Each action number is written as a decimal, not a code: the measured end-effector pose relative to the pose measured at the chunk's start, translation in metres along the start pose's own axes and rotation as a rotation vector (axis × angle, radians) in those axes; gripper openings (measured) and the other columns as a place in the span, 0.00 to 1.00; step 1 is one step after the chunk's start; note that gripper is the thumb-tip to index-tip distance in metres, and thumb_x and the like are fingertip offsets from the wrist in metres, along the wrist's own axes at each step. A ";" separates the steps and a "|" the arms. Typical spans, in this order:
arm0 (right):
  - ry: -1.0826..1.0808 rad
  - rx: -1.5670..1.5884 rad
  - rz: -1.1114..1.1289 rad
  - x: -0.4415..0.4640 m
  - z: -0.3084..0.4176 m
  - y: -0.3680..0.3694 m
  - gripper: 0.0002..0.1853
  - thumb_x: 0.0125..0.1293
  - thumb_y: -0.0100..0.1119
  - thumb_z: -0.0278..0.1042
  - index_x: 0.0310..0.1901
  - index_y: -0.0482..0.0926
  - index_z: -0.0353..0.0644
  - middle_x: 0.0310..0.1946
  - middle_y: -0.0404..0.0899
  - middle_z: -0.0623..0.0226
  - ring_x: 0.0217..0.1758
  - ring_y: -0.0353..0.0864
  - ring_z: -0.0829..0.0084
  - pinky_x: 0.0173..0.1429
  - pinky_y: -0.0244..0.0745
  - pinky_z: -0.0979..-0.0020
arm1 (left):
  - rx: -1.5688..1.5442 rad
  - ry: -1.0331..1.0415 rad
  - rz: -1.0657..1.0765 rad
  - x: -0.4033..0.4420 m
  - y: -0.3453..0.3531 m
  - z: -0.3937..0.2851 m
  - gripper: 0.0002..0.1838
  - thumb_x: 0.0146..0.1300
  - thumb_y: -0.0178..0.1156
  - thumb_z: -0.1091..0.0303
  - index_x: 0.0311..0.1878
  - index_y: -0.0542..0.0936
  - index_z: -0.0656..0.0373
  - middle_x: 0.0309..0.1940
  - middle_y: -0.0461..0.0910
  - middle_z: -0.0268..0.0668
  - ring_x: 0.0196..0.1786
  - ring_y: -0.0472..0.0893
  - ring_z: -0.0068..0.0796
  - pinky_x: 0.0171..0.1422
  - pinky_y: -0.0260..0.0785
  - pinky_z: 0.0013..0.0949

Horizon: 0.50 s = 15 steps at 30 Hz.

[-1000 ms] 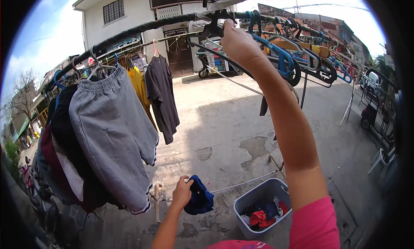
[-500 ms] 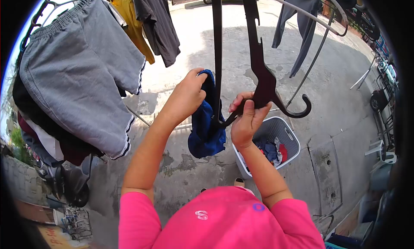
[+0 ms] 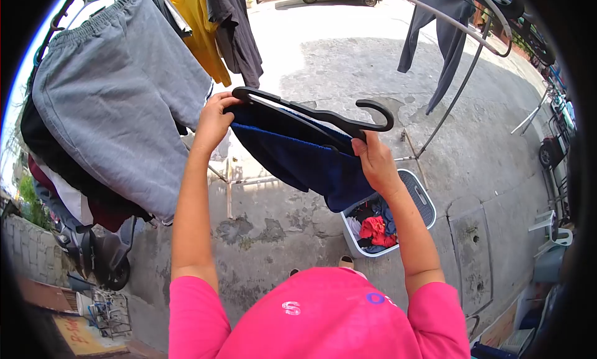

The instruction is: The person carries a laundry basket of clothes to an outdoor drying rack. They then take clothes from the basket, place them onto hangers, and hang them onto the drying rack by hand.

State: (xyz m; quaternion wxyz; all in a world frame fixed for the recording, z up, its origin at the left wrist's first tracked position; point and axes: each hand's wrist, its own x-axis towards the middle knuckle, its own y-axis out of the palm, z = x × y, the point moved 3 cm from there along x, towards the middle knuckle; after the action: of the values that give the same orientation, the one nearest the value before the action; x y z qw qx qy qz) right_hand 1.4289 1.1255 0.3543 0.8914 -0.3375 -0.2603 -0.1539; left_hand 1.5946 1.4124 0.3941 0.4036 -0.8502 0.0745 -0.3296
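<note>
A dark blue garment (image 3: pixel 292 157), which looks like a pair of shorts, is stretched out in front of me with its waist opening upward. A black plastic hanger (image 3: pixel 311 113) lies along that opening, partly inside it, its hook pointing right. My left hand (image 3: pixel 214 119) is closed on the left corner of the waistband, by the hanger's left end. Toward the right end, my right hand (image 3: pixel 376 163) pinches the garment with its thumb on top, just below the hook. The hanger's right end is hidden by cloth and fingers.
Grey shorts (image 3: pixel 118 104) hang close on the left, with a yellow shirt (image 3: pixel 202 35) behind. Grey trousers (image 3: pixel 438 41) hang from a metal rack (image 3: pixel 451 22) at right. A laundry basket (image 3: pixel 423 200) holding clothes stands on the concrete below my right arm.
The hanger has swung from upright to nearly level and lies along the waistband. My left hand moved left and my right hand slightly right, spreading the blue garment wide.
</note>
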 end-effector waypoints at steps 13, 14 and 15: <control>0.445 0.413 0.531 0.086 0.019 0.040 0.20 0.61 0.45 0.27 0.56 0.62 0.43 0.26 0.75 0.62 0.29 0.75 0.69 0.34 0.71 0.70 | -0.587 -0.177 -0.052 -0.029 0.003 0.005 0.11 0.60 0.53 0.68 0.46 0.73 0.56 0.56 0.68 0.34 0.56 0.68 0.26 0.57 0.61 0.30; 0.637 0.696 0.577 0.090 0.021 0.048 0.23 0.60 0.44 0.25 0.59 0.61 0.44 0.27 0.74 0.64 0.28 0.74 0.73 0.34 0.72 0.74 | -0.586 -0.236 -0.087 -0.038 0.001 0.010 0.11 0.61 0.53 0.69 0.47 0.72 0.56 0.56 0.68 0.34 0.56 0.69 0.25 0.55 0.61 0.29; 0.643 0.763 0.627 0.099 0.033 0.049 0.24 0.60 0.44 0.22 0.60 0.60 0.42 0.36 0.72 0.59 0.33 0.74 0.71 0.40 0.74 0.75 | -0.620 -0.239 -0.086 -0.047 0.003 0.015 0.11 0.61 0.53 0.69 0.47 0.72 0.56 0.56 0.68 0.33 0.55 0.69 0.23 0.53 0.62 0.28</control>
State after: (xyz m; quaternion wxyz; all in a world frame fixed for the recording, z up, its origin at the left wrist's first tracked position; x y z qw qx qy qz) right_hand 1.5198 1.1738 0.4061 0.9870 0.0097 0.0985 0.1268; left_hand 1.5683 1.4390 0.3617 0.1175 -0.9676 0.0873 -0.2059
